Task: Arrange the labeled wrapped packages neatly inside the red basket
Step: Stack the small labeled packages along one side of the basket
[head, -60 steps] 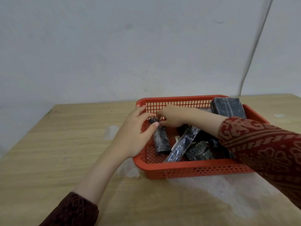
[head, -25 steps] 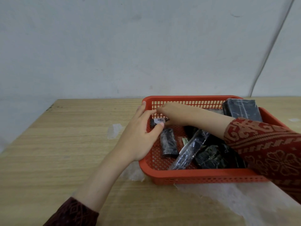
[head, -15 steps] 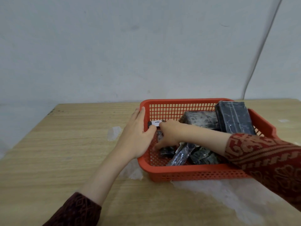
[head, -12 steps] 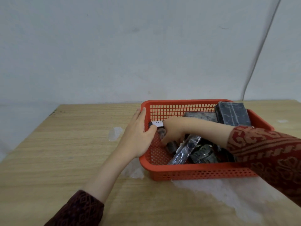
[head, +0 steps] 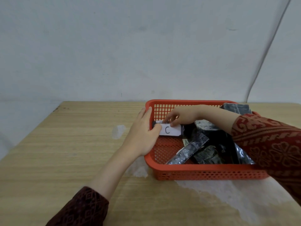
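A red mesh basket (head: 203, 172) stands on the wooden table. Inside lie several black wrapped packages, jumbled at the right. One package stands on edge against the back-left corner, its white label "C" (head: 169, 130) facing me. My right hand (head: 180, 117) pinches its top edge. My left hand (head: 143, 136) reaches over the basket's left rim, its thumb pressing the package's left end. A long package (head: 189, 151) leans diagonally in the middle, with a label "A" partly showing behind it. Another package (head: 236, 108) rests on the back-right rim.
The wooden table (head: 73, 144) stretches left and toward me, with pale worn patches (head: 118, 131) left of the basket and under its front. A grey wall rises behind, with a white cable (head: 263, 59) running down it at the right.
A package has been stood upright in the basket's back-left corner, its "C" label now facing me. My right hand lifted from among the packages to its top edge. My left hand stayed at the rim.
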Demonstrator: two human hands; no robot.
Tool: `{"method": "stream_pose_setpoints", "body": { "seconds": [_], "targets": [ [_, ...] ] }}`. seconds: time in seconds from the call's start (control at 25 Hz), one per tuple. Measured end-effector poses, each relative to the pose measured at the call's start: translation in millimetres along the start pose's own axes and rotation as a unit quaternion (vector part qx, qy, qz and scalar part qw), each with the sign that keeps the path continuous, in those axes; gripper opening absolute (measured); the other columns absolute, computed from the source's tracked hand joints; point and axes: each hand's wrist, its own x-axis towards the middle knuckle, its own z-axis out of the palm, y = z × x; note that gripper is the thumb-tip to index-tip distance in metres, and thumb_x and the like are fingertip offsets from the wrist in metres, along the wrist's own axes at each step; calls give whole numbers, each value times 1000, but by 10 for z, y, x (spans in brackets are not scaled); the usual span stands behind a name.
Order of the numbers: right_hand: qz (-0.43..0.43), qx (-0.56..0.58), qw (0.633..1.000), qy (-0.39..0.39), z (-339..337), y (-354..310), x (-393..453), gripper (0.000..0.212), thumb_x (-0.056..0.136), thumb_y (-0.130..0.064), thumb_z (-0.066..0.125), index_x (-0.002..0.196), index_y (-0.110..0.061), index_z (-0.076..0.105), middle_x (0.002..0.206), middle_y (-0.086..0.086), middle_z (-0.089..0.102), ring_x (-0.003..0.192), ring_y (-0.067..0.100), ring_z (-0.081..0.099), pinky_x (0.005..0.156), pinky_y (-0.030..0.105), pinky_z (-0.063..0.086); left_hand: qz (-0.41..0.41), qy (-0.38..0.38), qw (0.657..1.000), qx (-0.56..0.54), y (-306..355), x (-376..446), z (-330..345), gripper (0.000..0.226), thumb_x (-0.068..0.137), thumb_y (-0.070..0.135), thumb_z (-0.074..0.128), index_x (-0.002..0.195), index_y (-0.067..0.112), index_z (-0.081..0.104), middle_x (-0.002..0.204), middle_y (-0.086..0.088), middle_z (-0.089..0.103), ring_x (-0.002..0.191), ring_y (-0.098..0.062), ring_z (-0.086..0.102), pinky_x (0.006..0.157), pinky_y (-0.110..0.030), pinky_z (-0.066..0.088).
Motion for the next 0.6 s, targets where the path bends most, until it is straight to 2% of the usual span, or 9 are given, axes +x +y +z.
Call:
{"method": "stream_pose_setpoints", "body": {
  "seconds": [0.08,0.16,0.24,0.4,0.52,0.6],
  "targets": [
    [-11,-11,1000,21,22,33,17,36,90,-25,58,125,-21,58,112,1,63,106,19,58,87,27,40,-2,1,1000,2,-3,-4,5,67,85,30,41,146,15,19,157,-3,16,143,-10,8,108,-21,4],
    [-6,-32,999,26,78,52,-5,46,81,-39,68,122,-23,56,103,-6,59,97,15,56,78,25,39,1,5,1000,2,2,-5,8,66,84,29,41,146,15,21,156,-3,17,142,-10,10,107,-21,5],
    [-12,-83,996,36,167,37,-6,56,71,-42,76,119,-21,55,101,-6,55,92,14,54,74,26,40,6,10,1000,0,4,-1,5,64,84,29,42,144,15,24,155,-3,21,141,-11,13,106,-19,6],
    [-40,-120,989,81,260,-37,45,59,74,-31,76,127,-15,55,116,5,62,96,17,53,81,28,40,7,8,1000,1,11,-3,0,61,86,26,42,144,14,25,155,-4,22,141,-11,15,107,-20,8],
    [-45,-105,990,82,268,-62,-23,59,79,-27,72,133,-16,50,125,8,61,110,24,56,91,32,43,-7,2,1000,3,14,0,-8,61,88,24,41,145,13,24,156,-5,19,143,-13,12,113,-26,9],
    [-54,-118,988,89,265,-69,-141,57,81,-27,69,134,-17,48,127,7,58,113,24,54,95,34,43,-9,1,1000,6,24,-1,-12,60,89,24,41,145,13,24,156,-5,18,143,-13,11,113,-27,8]
  ]
}}
